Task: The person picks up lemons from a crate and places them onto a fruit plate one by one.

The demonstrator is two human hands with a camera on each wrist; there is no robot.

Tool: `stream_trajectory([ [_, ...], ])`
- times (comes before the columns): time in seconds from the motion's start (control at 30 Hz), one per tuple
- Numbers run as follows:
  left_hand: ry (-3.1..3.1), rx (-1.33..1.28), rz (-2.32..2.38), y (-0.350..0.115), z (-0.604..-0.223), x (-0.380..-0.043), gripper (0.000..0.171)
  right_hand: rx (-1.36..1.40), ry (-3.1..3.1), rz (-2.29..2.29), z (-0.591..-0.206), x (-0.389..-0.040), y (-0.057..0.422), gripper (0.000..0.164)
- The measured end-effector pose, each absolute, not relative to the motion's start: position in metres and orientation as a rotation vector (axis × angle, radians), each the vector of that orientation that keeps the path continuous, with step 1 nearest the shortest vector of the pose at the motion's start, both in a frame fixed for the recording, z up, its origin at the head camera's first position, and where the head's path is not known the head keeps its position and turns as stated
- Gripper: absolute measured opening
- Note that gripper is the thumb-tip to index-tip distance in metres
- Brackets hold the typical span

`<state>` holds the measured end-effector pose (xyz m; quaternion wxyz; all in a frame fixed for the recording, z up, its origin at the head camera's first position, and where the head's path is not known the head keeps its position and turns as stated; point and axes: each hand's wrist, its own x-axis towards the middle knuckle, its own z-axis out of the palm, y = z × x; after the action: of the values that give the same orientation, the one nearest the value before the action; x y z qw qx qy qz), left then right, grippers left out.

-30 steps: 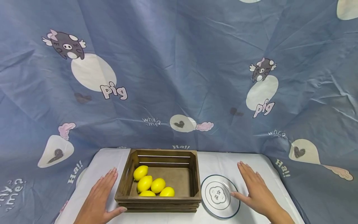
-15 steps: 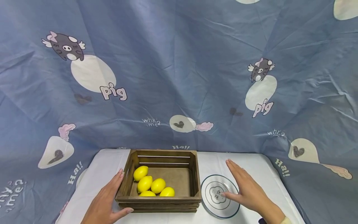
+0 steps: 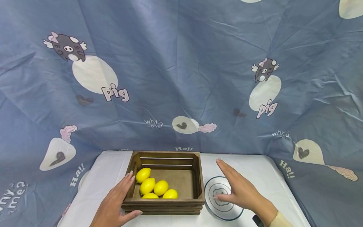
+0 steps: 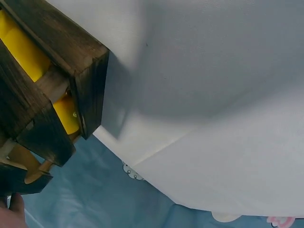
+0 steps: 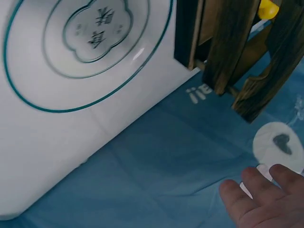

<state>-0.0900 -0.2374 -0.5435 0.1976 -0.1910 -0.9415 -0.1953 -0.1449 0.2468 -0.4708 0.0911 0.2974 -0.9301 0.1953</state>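
Note:
A dark brown slatted wooden crate (image 3: pixel 163 208) stands on the white-covered table, with several yellow lemons (image 3: pixel 161 188) in its left part. My left hand (image 3: pixel 114 201) is at the crate's left side, fingers extended, overlapping its left rim in the head view; the thumb lies before the front corner. Over the round white plate (image 3: pixel 210 206) is my right hand (image 3: pixel 242 190), fingers straight and thumb spread, holding nothing. In the right wrist view its fingertips (image 5: pixel 256 185) show apart from the crate (image 5: pixel 223 47), and the plate (image 5: pixel 90 95) bears dark printed characters.
White cloth (image 3: pixel 272 176) covers the table. Behind and around it hangs a blue sheet (image 3: pixel 158 63) with printed pigs. The plate sits right beside the crate's right side. A dark wrist strap (image 3: pixel 257 220) and pale sleeve (image 3: pixel 279 220) show at the lower right.
Both hands have moved inward: the left one rightward to the crate's left side, the right one leftward across the plate. The crate and lemons look nearly unmoved.

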Motion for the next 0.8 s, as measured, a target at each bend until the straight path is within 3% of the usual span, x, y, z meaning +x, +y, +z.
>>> stream_trajectory([
  [0.33,-2.59,-0.483,-0.591,-0.232,-0.548,-0.09,0.127,0.989,-2.783,0.621,-0.463,-0.15,0.219,0.119],
  [0.8,-2.486,-0.412,-0.57,-0.227,-0.559,-0.093,0.113,1.142,-2.794,0.59,-0.443,-0.166,0.19,0.11],
])
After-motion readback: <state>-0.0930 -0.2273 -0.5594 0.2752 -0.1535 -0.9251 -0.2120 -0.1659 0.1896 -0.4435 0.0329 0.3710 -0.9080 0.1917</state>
